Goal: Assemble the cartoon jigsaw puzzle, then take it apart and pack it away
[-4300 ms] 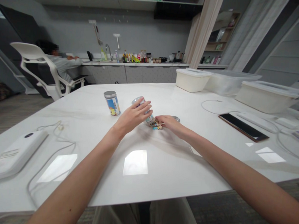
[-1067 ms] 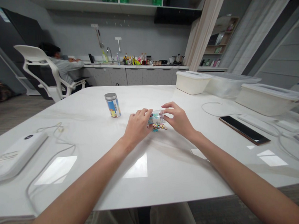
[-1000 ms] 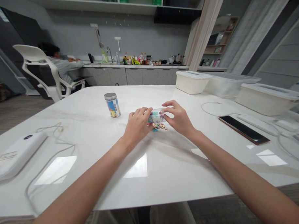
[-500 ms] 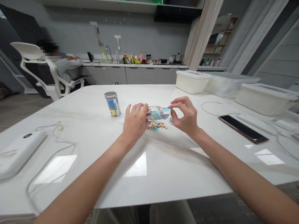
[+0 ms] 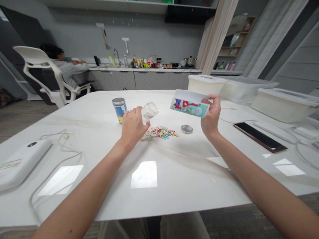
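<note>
My left hand (image 5: 135,125) is closed around a clear plastic jar (image 5: 150,111), tilted with one end up and to the right. Between finger and thumb, my right hand (image 5: 211,114) grips a colourful printed picture sheet (image 5: 189,105), partly curled, its white back showing along the top. Below and between the hands lies a pile of small multicoloured puzzle pieces (image 5: 161,132) on the white table. A round silver lid (image 5: 186,129) rests to the right of the pile. Just behind my left hand stands a second jar (image 5: 119,108), upright, with a blue-and-yellow print and a silver lid.
A white power bank (image 5: 19,164) with cables lies at the left. On the right are a dark phone (image 5: 259,137), white cables and pale storage boxes (image 5: 207,87). Beyond the table, a person (image 5: 70,72) sits in a white chair by the kitchen counter.
The printed sheet has come out of the clear jar. My right hand has moved up and right with it, while my left hand has shifted left with the jar, uncovering the pieces and lid.
</note>
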`<state>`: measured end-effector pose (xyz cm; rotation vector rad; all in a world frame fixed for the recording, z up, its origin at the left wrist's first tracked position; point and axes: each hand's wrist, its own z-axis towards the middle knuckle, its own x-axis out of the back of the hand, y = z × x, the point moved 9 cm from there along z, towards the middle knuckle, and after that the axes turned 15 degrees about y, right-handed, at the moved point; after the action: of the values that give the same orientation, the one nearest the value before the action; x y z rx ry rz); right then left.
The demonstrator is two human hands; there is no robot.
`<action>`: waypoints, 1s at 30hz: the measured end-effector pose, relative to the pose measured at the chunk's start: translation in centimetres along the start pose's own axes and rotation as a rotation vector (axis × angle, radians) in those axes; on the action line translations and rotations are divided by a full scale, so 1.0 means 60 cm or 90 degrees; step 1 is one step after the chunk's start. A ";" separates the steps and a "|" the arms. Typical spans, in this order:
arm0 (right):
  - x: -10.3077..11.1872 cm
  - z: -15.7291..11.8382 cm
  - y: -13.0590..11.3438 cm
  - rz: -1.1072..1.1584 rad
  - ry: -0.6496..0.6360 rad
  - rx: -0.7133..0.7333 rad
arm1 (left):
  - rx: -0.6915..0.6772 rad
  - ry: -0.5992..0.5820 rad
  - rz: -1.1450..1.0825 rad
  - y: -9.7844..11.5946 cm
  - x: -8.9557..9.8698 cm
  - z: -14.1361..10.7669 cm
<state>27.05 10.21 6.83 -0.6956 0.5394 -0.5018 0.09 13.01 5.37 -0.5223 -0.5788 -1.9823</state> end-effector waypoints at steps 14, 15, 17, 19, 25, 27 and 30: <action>-0.076 -0.136 0.073 -0.047 -0.516 -0.558 | 0.293 0.006 -0.293 -0.054 -0.042 -0.007; -0.080 -0.151 0.068 -0.052 -0.571 -0.557 | 0.296 0.013 -0.317 -0.049 -0.040 -0.008; -0.088 -0.173 0.061 -0.053 -0.643 -0.543 | 0.294 0.022 -0.365 -0.036 -0.035 -0.008; -0.094 -0.184 0.062 -0.054 -0.667 -0.521 | 0.280 0.026 -0.411 -0.019 -0.027 -0.007; -0.097 -0.127 0.067 -0.073 -0.509 -0.342 | 0.230 0.014 -0.484 0.023 -0.009 -0.006; -0.096 -0.110 0.052 -0.053 -0.458 -0.277 | 0.203 0.005 -0.506 0.035 -0.004 -0.006; -0.107 -0.123 0.030 -0.013 -0.498 -0.239 | 0.146 -0.022 -0.528 0.058 0.002 -0.009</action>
<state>18.13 11.81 2.69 -1.1785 -0.1209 -0.1135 3.08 11.14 5.64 -0.1713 -1.1621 -2.6247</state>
